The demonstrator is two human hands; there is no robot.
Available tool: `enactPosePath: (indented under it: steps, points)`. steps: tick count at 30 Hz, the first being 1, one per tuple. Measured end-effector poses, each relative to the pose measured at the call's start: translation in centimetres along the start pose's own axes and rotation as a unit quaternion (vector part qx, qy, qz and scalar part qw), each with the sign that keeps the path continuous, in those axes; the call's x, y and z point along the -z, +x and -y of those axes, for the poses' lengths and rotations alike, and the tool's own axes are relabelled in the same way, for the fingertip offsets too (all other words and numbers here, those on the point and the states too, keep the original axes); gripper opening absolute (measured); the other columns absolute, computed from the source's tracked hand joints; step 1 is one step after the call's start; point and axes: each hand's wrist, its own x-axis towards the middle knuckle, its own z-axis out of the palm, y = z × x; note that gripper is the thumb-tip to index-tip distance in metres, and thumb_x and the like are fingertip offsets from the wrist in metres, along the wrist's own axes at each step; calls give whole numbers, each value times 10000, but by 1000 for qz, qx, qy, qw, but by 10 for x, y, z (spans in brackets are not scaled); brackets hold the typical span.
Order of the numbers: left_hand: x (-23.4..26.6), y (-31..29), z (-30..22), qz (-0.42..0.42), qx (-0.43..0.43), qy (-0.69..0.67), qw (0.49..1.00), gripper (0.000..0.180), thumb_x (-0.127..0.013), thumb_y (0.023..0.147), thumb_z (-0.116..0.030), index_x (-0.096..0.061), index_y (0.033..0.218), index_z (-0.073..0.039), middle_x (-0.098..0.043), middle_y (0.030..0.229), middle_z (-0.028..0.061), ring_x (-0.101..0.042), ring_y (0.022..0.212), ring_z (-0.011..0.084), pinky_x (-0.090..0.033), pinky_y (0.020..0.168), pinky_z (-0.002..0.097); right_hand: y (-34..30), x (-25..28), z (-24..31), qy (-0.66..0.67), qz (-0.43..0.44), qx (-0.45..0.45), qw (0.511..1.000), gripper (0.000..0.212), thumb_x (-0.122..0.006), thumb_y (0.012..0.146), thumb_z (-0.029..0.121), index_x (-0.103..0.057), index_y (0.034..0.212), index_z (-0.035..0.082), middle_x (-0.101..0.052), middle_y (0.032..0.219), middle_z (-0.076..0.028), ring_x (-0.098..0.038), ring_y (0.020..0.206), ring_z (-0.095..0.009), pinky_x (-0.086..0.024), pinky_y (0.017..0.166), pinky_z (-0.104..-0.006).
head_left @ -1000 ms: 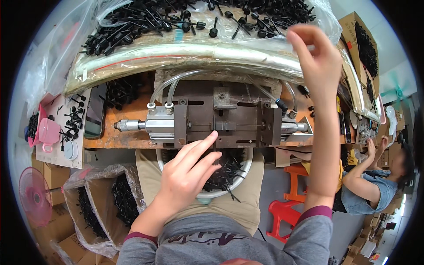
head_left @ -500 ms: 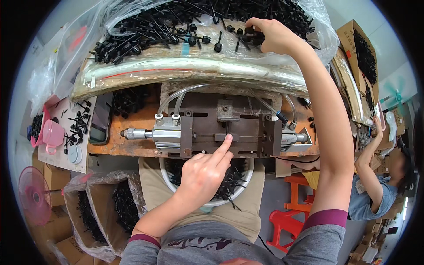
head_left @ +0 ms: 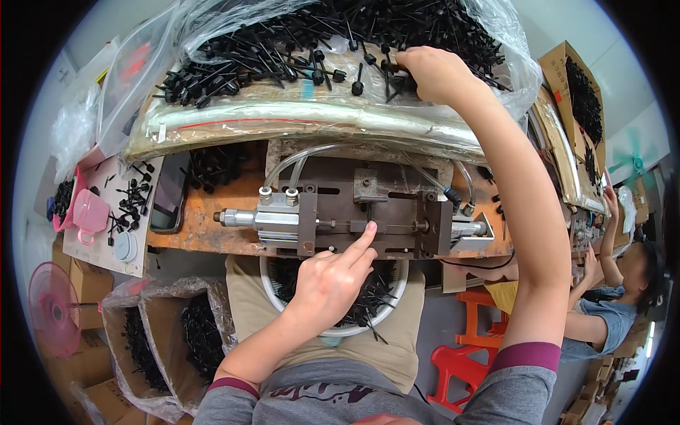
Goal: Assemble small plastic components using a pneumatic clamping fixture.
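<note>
The index finger of the left hand [head_left: 329,285] is extended, its tip on the small dark block [head_left: 359,227] at the middle of the brown metal fixture [head_left: 329,205]; its other fingers curl inward, and I cannot tell whether they grip anything. The fingers of the right hand [head_left: 443,75] are bent down at the near edge of a heap of black stemmed pieces [head_left: 357,88]; I cannot make out whether they are closed on one. Each piece that I can distinguish has a slender straight stem and a thicker, rounded head, all in black. The heap lies on a film-wrapped cardboard surface [head_left: 283,122] with a clear plastic bag [head_left: 523,74] around it, beyond the fixture, and runs out of view at the top. Silver cylinders [head_left: 278,227] flank the fixture on the orange-brown tabletop [head_left: 202,221]. Below it, a round white tub [head_left: 404,285] between the knees holds more pieces, the left hand covering part of its rim. At lower left, plastic-lined boxes [head_left: 157,306] contain further pieces, as does a carton [head_left: 557,69] at upper right. A pink basket [head_left: 79,190] at far left holds dark items, too small for me to identify.
</note>
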Motion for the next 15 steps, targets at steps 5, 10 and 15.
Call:
enactPosePath:
  steps: [5,10,15]
  points:
    - [-1,-2,3,-2,0,-9,1000,252,-763,672,-93,-644,893,-75,-593,1286,73,-575,512,202,-487,527,282,-7,1,-4,36,-6,25,999,474,-680,628,-51,-656,1089,56,-604,1072,-106,-586,1043,-319,-507,880,-388]
    - [-1,-3,2,10,8,-3,1000,250,-762,672,-89,-642,891,-72,-592,1286,76,-584,515,207,-495,532,287,-22,26,6,21,8,29,999,267,-686,664,-19,-680,921,54,-612,1083,-105,-615,1026,-294,-542,813,-381]
    - [2,-3,2,12,-1,-11,1000,243,-761,677,-90,-644,888,-67,-597,1278,83,-593,530,208,-497,536,287,-11,20,25,-51,-13,72,996,218,-646,701,-35,-682,909,19,-651,1045,-115,-643,983,-294,-558,788,-377]
